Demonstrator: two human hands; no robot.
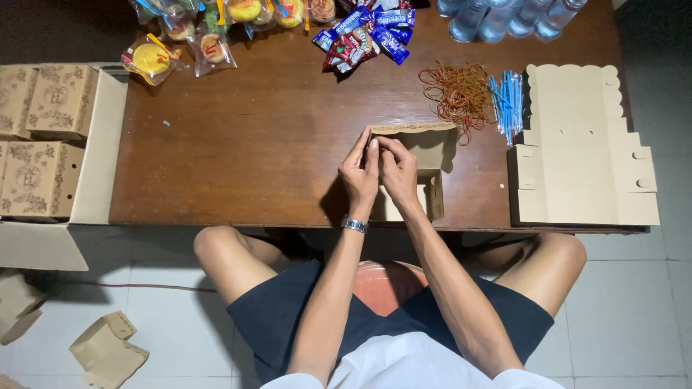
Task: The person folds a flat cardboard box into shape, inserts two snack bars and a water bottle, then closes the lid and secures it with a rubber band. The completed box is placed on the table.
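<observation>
Observer seated at a brown wooden table [238, 144]; all positions are given relative to the small kraft box [425, 184] at the table's near edge.

Nearest: knees and dark shorts below the box, forearms running up from the lap and converging over it. A metal wristwatch [354, 225] sits on the left wrist, just below-left of the box.

Left hand [358, 173] and right hand [398, 169] meet directly on the box's left side. Fingers of both are bent and pinched together on a cardboard flap, fingertips touching; judged to be pressing a fold, which would explain the close two-handed pinch. The box stands half assembled, lid panel raised on its far side, body partly hidden by the hands.

Right of the box: a stack of flat unfolded box blanks [584, 158], within easy reach, presumably as stock.

Beyond and right: a tangle of rubber bands [455, 92] with blue straws [509, 99] beside it.

Far edge: wrapped snack packets [364, 37], bagged pastries [189, 32], water bottles [504, 16].

Far left, off the table: a carton of finished printed boxes [43, 140].
</observation>
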